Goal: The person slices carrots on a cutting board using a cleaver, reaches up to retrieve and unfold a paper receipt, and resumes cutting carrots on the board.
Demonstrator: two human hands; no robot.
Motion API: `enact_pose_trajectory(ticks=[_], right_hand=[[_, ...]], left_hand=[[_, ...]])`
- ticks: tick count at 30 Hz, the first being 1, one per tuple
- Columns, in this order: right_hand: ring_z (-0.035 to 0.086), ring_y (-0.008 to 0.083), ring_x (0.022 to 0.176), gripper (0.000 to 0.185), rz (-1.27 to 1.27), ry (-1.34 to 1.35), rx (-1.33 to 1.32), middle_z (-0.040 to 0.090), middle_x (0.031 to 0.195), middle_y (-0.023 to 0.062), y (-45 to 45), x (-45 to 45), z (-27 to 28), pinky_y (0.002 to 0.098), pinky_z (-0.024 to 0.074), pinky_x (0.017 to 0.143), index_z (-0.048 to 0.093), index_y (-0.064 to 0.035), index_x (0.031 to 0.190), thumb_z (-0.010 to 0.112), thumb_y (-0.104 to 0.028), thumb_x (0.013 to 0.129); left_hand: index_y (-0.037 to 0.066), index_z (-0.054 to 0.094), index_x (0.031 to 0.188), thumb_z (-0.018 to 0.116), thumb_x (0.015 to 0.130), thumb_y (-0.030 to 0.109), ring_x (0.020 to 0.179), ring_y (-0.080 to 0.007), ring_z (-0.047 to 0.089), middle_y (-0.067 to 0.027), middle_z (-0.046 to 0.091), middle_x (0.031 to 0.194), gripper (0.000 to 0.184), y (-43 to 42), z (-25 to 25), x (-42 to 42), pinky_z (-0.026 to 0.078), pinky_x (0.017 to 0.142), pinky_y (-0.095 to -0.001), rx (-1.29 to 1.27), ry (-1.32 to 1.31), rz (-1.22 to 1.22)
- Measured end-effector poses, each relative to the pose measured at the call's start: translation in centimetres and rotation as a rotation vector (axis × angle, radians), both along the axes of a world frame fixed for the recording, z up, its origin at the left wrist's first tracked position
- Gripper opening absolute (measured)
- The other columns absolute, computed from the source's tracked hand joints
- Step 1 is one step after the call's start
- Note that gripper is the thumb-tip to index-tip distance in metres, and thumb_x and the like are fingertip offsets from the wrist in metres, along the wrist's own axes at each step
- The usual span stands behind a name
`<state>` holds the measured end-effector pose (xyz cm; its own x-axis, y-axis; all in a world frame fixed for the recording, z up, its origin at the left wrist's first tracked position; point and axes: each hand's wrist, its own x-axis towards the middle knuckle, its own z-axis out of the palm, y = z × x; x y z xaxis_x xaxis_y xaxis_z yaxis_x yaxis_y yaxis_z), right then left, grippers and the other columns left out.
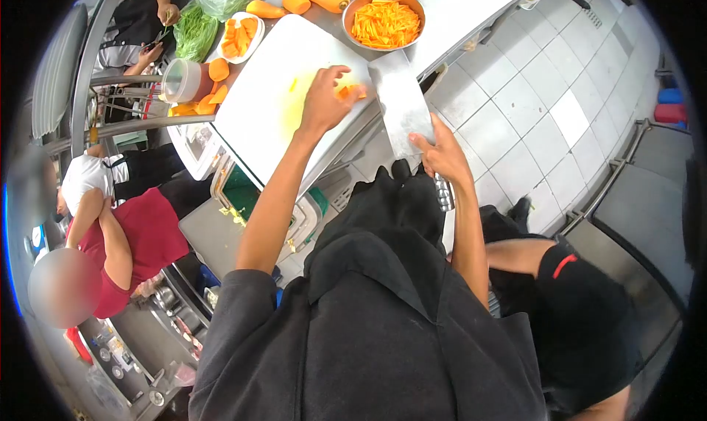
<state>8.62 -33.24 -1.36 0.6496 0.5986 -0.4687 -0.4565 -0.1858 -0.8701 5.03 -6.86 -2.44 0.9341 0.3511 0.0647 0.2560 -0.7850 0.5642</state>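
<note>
My left hand (324, 104) is over the white cutting board (269, 67), fingers bent and spread apart. Beside its thumb lies a small carrot piece (344, 92), partly covered by the hand; whether they touch is hard to tell. In my right hand (444, 154) is a cleaver (401, 100), its broad blade pointing away from me at the board's right edge. Just beyond the blade stands a metal bowl (348, 25) of shredded carrot (387, 23). Orange juice stains mark the middle of the board.
Whole carrots (297, 2), a white tray of carrot chunks (239, 38), a plastic tub (177, 81) and bagged greens (195, 30) sit behind the board. Co-workers stand left, one in a red shirt (140, 248); another person in black (582, 310) is close on my right.
</note>
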Motion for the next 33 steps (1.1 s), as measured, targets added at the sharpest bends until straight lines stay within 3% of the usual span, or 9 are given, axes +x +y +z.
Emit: enact_pose_trajectory(ticks=[4, 6, 8, 9, 11, 15, 20, 28, 33], right_hand=[[0.040, 0.0085, 0.036, 0.045, -0.007, -0.011, -0.024, 0.059, 0.073, 0.0061, -1.0, 0.7, 0.2, 0.0279, 0.0328, 0.034, 0.045, 0.0000, 0.136, 0.061, -0.008, 0.095], [0.040, 0.0087, 0.036, 0.043, -0.047, -0.038, -0.075, 0.058, 0.071, 0.0054, -1.7, 0.7, 0.4, 0.0276, 0.0321, 0.034, 0.046, -0.0004, 0.134, 0.061, -0.007, 0.094], [0.039, 0.0084, 0.036, 0.043, -0.065, -0.043, -0.073, 0.057, 0.070, 0.0049, -2.3, 0.5, 0.9, 0.0270, 0.0318, 0.034, 0.046, -0.0003, 0.134, 0.061, -0.006, 0.094], [0.039, 0.0082, 0.036, 0.043, -0.071, -0.058, -0.069, 0.057, 0.070, 0.0046, -2.6, 0.4, 1.0, 0.0269, 0.0317, 0.034, 0.046, -0.0004, 0.134, 0.060, -0.006, 0.094], [0.038, 0.0076, 0.036, 0.043, -0.065, -0.073, -0.059, 0.056, 0.070, 0.0042, -2.7, 0.8, 1.8, 0.0267, 0.0313, 0.033, 0.046, -0.0005, 0.135, 0.059, -0.005, 0.094], [0.040, 0.0092, 0.038, 0.036, -0.025, -0.100, -0.081, 0.057, 0.070, 0.0055, -2.7, 0.9, 2.4, 0.0280, 0.0329, 0.035, 0.050, -0.0005, 0.128, 0.060, -0.005, 0.094], [0.041, 0.0079, 0.037, 0.044, 0.060, -0.179, -0.077, 0.057, 0.074, 0.0052, -1.6, 0.7, 1.8, 0.0269, 0.0324, 0.033, 0.044, 0.0003, 0.135, 0.060, -0.004, 0.094], [0.039, 0.0076, 0.037, 0.035, 0.237, -0.143, -0.121, 0.055, 0.071, 0.0043, -0.1, -0.3, 3.5, 0.0264, 0.0332, 0.034, 0.046, -0.0003, 0.126, 0.060, -0.005, 0.094], [0.040, 0.0080, 0.038, 0.034, 0.250, -0.131, -0.096, 0.054, 0.070, 0.0043, 0.4, -0.9, 3.2, 0.0268, 0.0342, 0.034, 0.046, -0.0003, 0.125, 0.059, -0.005, 0.094]], left_hand=[[0.010, 0.063, 0.122, 0.081, 0.075, 0.029, 0.104, -0.0322, 0.057, -0.0160, 0.059, 0.108, 0.053, 0.2, -0.4, 0.0, 0.048, 0.091, -0.0413, 0.255, 0.049, -0.276], [0.012, 0.063, 0.123, 0.083, 0.075, 0.027, 0.098, -0.0313, 0.062, -0.0148, 0.062, 0.107, 0.055, 0.7, -0.5, 0.4, 0.050, 0.088, -0.0392, 0.141, 0.063, -0.237], [0.009, 0.060, 0.128, 0.082, 0.080, 0.027, 0.093, -0.0181, 0.066, -0.0107, 0.066, 0.107, 0.055, 1.5, 0.2, 0.5, 0.052, 0.083, -0.0308, -0.272, 0.206, -0.063], [0.009, 0.060, 0.128, 0.082, 0.080, 0.027, 0.093, -0.0181, 0.066, -0.0107, 0.066, 0.107, 0.055, 1.8, 0.4, 0.4, 0.052, 0.083, -0.0308, -0.268, 0.200, -0.057], [0.006, 0.058, 0.129, 0.082, 0.082, 0.018, 0.089, -0.0117, 0.065, -0.0079, 0.068, 0.102, 0.054, 2.8, 1.1, 0.4, 0.051, 0.082, -0.0257, -0.704, 0.059, 0.080], [0.005, 0.055, 0.132, 0.083, 0.079, 0.012, 0.094, -0.0132, 0.064, -0.0092, 0.067, 0.108, 0.061, 4.0, 4.4, 0.0, 0.051, 0.085, -0.0263, -0.867, -0.011, 0.096], [0.009, 0.051, 0.135, 0.084, 0.077, 0.011, 0.108, -0.0162, 0.061, -0.0090, 0.066, 0.111, 0.067, 6.1, 5.4, -0.2, 0.048, 0.095, -0.0327, -0.881, -0.078, 0.109], [0.009, 0.048, 0.139, 0.080, 0.080, 0.009, 0.108, -0.0193, 0.061, -0.0142, 0.057, 0.126, 0.067, 6.6, 7.7, -2.3, 0.047, 0.096, -0.0305, -0.987, -0.187, 0.156], [0.009, 0.053, 0.135, 0.078, 0.081, 0.009, 0.105, -0.0194, 0.062, -0.0128, 0.058, 0.124, 0.059, 6.4, 7.2, -3.6, 0.048, 0.095, -0.0303, -0.974, -0.206, 0.204]])
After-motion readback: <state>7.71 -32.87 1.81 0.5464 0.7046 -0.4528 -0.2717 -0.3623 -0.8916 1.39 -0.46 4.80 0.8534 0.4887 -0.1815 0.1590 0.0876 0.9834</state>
